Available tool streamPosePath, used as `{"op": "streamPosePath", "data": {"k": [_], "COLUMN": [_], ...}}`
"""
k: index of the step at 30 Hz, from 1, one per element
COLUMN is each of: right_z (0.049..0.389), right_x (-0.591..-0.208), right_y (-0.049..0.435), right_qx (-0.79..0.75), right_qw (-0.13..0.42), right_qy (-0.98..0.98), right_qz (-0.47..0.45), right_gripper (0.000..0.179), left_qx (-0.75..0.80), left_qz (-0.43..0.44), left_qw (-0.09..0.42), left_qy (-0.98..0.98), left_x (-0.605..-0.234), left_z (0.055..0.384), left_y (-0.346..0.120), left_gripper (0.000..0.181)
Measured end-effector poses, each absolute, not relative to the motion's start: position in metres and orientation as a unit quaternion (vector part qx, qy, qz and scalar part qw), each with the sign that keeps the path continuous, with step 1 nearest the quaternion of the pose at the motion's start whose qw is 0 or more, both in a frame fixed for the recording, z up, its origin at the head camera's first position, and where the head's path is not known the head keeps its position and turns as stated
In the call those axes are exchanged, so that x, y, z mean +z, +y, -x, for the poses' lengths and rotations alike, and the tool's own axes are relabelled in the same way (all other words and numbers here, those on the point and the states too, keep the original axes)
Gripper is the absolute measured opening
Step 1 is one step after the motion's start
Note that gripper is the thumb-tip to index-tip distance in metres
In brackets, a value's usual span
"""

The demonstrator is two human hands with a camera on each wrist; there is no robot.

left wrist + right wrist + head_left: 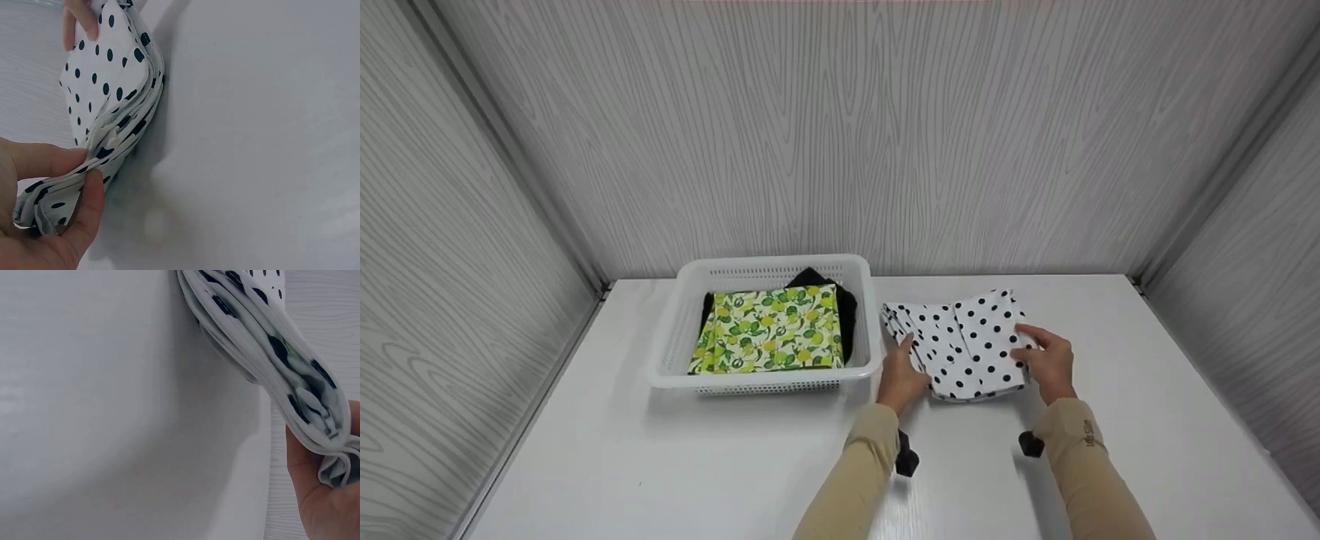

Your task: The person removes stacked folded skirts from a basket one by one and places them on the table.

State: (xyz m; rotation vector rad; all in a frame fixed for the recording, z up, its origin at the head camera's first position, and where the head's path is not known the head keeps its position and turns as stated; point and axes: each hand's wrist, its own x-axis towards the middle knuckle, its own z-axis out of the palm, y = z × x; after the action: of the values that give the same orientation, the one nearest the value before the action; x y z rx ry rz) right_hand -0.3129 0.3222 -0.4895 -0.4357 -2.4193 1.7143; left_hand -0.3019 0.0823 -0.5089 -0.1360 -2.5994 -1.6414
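A folded white cloth with black polka dots (971, 349) is held between the two hands, to the right of the basket. On its left side the left hand (901, 377) pinches the stacked layers; the left wrist view shows the thumb on one face and a finger (90, 202) on the other. At the opposite side the right hand (1050, 362) grips the cloth's edge, its fingers lying over the top face. Several folded layers (264, 349) show along the near edge in the right wrist view, where part of the right hand is out of frame.
Left of the cloth stands a white plastic basket (772, 380). In it a folded yellow-and-green lemon-print cloth (776, 330) lies on black fabric (847, 315). The white table (697, 465) meets grey wood-grain panels (840, 150) at the back and sides.
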Motion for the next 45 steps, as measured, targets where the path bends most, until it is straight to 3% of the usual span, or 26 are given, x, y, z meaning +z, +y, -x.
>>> {"op": "streamPosePath", "data": {"k": [10, 20, 28, 31, 36, 41, 45], "right_z": [0.325, 0.331, 0.327, 0.329, 0.328, 0.326, 0.325], "right_x": [-0.507, -0.502, -0.486, -0.475, -0.458, -0.448, -0.442], "right_y": [0.320, 0.325, 0.310, 0.302, 0.286, 0.272, 0.262], "right_qx": [0.531, 0.453, 0.398, 0.392, 0.398, 0.413, 0.432], "right_qw": [0.143, 0.066, 0.138, 0.134, 0.112, 0.126, 0.147], "right_qy": [-0.814, -0.874, -0.896, -0.902, -0.909, -0.902, -0.890], "right_qz": [0.188, 0.166, 0.140, 0.117, 0.061, 0.015, -0.009], "right_gripper": [0.049, 0.058, 0.046, 0.043, 0.040, 0.040, 0.040], "left_qx": [-0.528, -0.504, -0.336, -0.268, -0.210, -0.196, -0.200], "left_qz": [0.088, 0.099, 0.152, 0.221, 0.302, 0.299, 0.264], "left_qw": [0.038, 0.003, -0.004, 0.023, 0.122, 0.213, 0.253], "left_qy": [-0.844, -0.858, -0.930, -0.937, -0.922, -0.909, -0.909], "left_x": [-0.514, -0.523, -0.499, -0.483, -0.458, -0.445, -0.444], "left_z": [0.305, 0.301, 0.283, 0.280, 0.275, 0.276, 0.278], "left_y": [0.076, 0.071, 0.064, 0.062, 0.050, 0.025, -0.003], "left_gripper": [0.045, 0.047, 0.042, 0.036, 0.032, 0.032, 0.036]}}
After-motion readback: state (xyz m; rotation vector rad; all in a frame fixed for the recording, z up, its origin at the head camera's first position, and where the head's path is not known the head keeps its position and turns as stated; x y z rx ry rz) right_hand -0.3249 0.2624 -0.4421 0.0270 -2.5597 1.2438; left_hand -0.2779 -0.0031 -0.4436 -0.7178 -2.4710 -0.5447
